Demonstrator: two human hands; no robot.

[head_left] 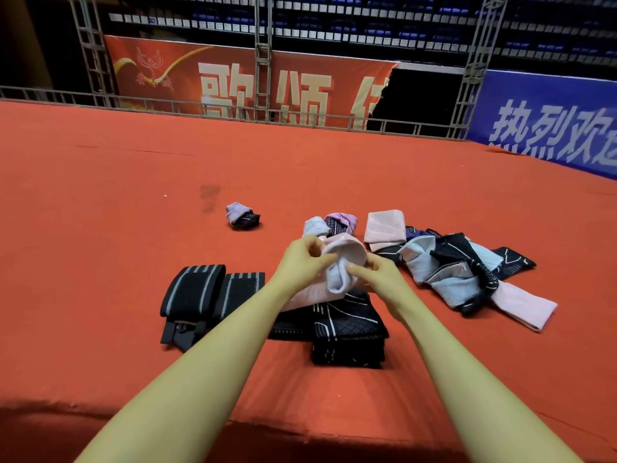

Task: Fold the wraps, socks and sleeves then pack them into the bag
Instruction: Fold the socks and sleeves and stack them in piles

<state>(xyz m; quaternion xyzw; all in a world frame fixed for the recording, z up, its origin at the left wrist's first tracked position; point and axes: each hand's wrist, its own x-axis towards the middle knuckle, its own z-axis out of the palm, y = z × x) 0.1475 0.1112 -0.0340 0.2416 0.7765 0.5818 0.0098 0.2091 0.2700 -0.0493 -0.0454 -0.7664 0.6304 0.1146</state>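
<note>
Left hand (305, 260) and right hand (374, 272) both pinch a pale sock (340, 265), held above the folded black sleeves (347, 329) on the red cloth (100, 228). Sock's long axis runs from its open cuff, up-right, down-left toward the person. Black wraps (207, 292) lie left; unfolded pile (467, 272) right.

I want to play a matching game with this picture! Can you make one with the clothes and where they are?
Things:
1. black striped wraps
2. rolled sock bundle
3. pale sock
4. unfolded pile

Places:
A. held in both hands
B. far off alone on the red cloth
C. to the right of the hands
D. to the left of the arms

Pairs: 1-D, 2-B, 3-A, 4-C
</note>
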